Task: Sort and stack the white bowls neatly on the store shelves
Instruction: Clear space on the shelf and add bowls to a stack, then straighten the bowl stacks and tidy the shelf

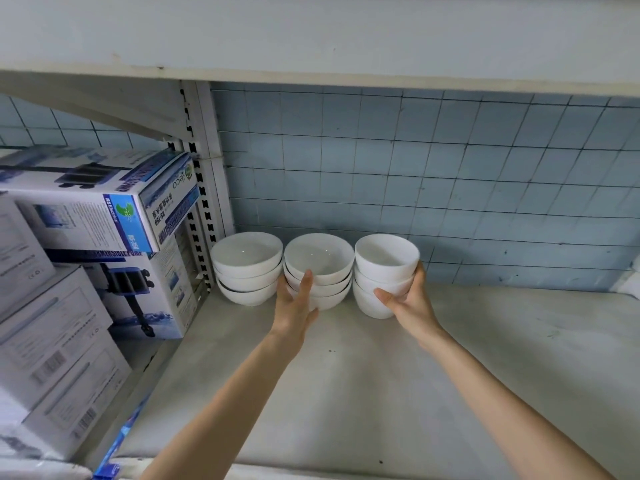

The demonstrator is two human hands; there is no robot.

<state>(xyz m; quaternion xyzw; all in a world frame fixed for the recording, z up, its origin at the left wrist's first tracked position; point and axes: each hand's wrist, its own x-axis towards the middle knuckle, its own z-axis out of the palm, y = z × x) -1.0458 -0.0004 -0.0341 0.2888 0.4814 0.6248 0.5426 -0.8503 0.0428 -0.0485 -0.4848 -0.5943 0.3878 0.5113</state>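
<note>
Left hand (297,301) presses straight fingers (306,280) against the middle bowl stack (320,268); right hand (410,299) grips the right stack (382,268), shelf (502,358) extending rightward.

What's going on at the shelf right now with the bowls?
A person is lining up three stacks of white bowls at the back of the shelf. The left hand rests with straight fingers against the front of the middle stack, while the right hand grips the right stack, thumb in front, fingers round its side. The left stack stands untouched beside the shelf upright. Boxed goods fill the bay on the left.
</note>
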